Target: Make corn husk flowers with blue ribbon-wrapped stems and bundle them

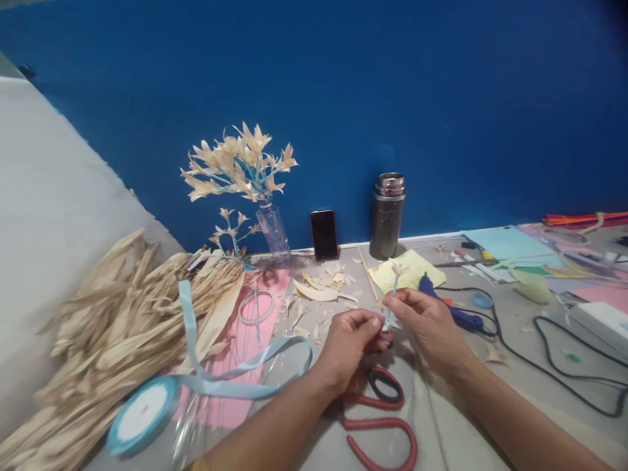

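Between my two hands stands a small husk flower (398, 269) on a thin pale blue stem, upright. My right hand (426, 320) pinches that stem below the bloom with thumb and forefinger. Lower down, my left hand (356, 340) is closed on the stem's bottom end, fingertips close to the right hand's. Scissors with red handles (373, 418) lie just beneath my hands, blades partly hidden. A blue glue gun (450, 306) rests right of my right hand. Light blue ribbon (235, 386) runs from its spool (144, 415) towards my left forearm.
Dried corn husks (112, 327) pile up on the left beside a pink sheet (235, 412). At the wall stand a clear bottle (275, 229) of husk flowers, a phone (324, 234) and an uncapped flask (387, 219). Husk scraps, black cable (500, 340) and coloured papers spread across the table.
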A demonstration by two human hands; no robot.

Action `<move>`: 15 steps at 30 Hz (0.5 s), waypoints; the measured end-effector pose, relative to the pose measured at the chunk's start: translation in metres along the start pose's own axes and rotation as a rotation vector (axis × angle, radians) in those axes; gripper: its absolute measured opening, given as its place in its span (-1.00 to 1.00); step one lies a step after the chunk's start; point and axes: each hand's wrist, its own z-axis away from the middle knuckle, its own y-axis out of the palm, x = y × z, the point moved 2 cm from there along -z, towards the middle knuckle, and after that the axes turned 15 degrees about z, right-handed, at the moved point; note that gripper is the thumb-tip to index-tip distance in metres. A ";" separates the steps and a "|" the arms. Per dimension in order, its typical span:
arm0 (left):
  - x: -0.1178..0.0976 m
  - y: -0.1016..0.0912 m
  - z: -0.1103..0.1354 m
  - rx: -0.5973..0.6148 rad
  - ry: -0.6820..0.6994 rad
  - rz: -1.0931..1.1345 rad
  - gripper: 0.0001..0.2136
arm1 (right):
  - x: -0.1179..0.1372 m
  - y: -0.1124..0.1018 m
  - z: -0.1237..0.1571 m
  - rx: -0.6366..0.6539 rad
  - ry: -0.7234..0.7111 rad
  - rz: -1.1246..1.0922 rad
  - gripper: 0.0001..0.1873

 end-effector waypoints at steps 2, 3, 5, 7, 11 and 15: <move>0.002 -0.002 -0.001 -0.035 -0.014 0.024 -0.67 | 0.000 -0.001 0.000 -0.021 -0.008 -0.022 -0.65; 0.002 -0.004 -0.002 -0.052 -0.011 0.035 -0.68 | -0.001 -0.002 0.000 -0.031 -0.010 -0.032 -0.65; 0.002 -0.006 -0.004 -0.079 0.018 0.058 -0.75 | -0.001 -0.002 0.000 -0.049 -0.005 -0.043 -0.64; 0.001 -0.008 -0.006 -0.091 0.047 0.102 -0.79 | -0.002 -0.003 0.000 -0.041 0.024 -0.054 -0.63; -0.003 -0.012 -0.010 -0.078 0.057 0.218 -0.82 | -0.004 -0.002 -0.001 -0.015 0.066 -0.093 -0.62; -0.007 -0.018 -0.013 -0.101 0.090 0.182 -0.81 | -0.005 -0.002 -0.002 -0.010 0.059 -0.107 -0.63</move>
